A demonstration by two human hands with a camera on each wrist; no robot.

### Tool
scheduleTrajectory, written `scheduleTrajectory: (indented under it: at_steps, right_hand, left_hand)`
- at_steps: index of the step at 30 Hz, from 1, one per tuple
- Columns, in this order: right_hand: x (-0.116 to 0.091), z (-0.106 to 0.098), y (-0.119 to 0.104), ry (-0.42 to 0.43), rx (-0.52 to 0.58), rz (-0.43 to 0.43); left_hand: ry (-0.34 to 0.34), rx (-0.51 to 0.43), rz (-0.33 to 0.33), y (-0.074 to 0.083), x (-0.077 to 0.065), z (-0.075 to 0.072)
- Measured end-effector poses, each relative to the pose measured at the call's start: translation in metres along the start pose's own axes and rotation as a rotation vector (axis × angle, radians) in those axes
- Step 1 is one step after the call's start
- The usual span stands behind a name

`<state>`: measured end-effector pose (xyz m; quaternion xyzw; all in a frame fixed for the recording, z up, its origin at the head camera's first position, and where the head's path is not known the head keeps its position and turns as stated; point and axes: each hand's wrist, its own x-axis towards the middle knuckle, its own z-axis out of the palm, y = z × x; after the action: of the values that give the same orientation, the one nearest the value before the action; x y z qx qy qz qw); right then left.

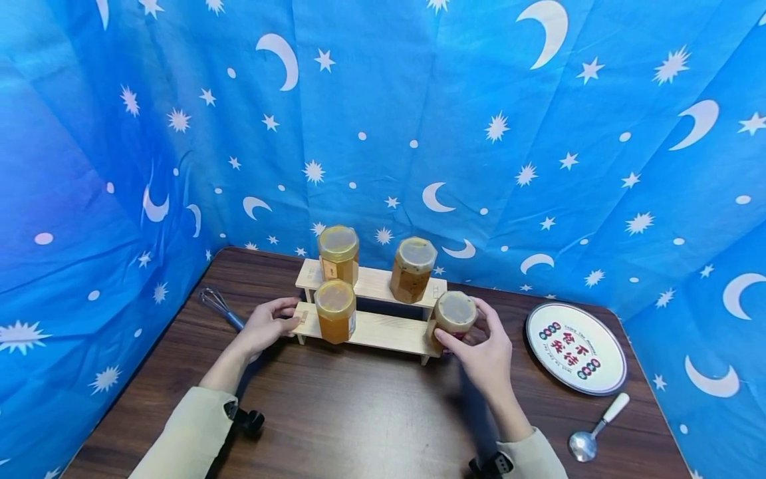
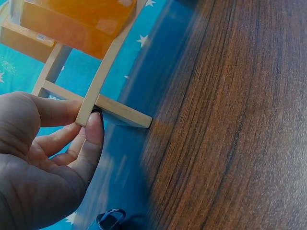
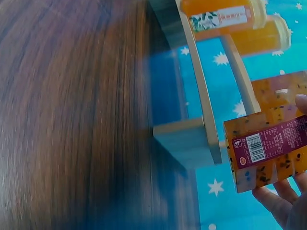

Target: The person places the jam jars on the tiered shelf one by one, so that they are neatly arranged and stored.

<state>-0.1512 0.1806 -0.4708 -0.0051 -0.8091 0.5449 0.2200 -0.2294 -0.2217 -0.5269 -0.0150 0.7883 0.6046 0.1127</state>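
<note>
A two-step wooden rack [image 1: 385,331] stands at the back of the table. My left hand [image 1: 267,328] pinches the left end of its lower board between thumb and fingers, as the left wrist view shows at the board end [image 2: 91,98]. In my right hand [image 1: 489,352] is a hexagonal jar with dark seeds [image 1: 455,311], gripped at the lower board's right end. Its purple label [image 3: 268,143] shows in the right wrist view; whether its base touches the board I cannot tell. An orange jar [image 1: 336,313] stands on the lower board's left part.
On the upper board are a yellow-lidded jar [image 1: 339,249] and a seeded jar [image 1: 413,269]. A whisk [image 1: 220,307] lies left of the rack. To the right are a white plate [image 1: 553,356] and a spoon [image 1: 597,429]. Behind hangs a blue curtain [image 1: 383,120].
</note>
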Motion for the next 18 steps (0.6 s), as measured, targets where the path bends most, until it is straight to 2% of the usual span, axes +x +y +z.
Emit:
scheduleTrajectory:
  at_steps: [4, 11, 18]
  right_hand:
    - [-0.005, 0.007, -0.023, -0.024, 0.023, -0.011]
    - [-0.004, 0.033, 0.013, -0.055, 0.082, -0.034]
    - [-0.006, 0.049, 0.011, -0.087, 0.091, -0.034]
  left_hand:
    - [-0.002, 0.0, 0.0, 0.0, 0.0, 0.0]
    - [-0.006, 0.002, -0.001, -0.002, 0.0, -0.001]
    - [-0.005, 0.002, 0.006, -0.002, 0.0, -0.001]
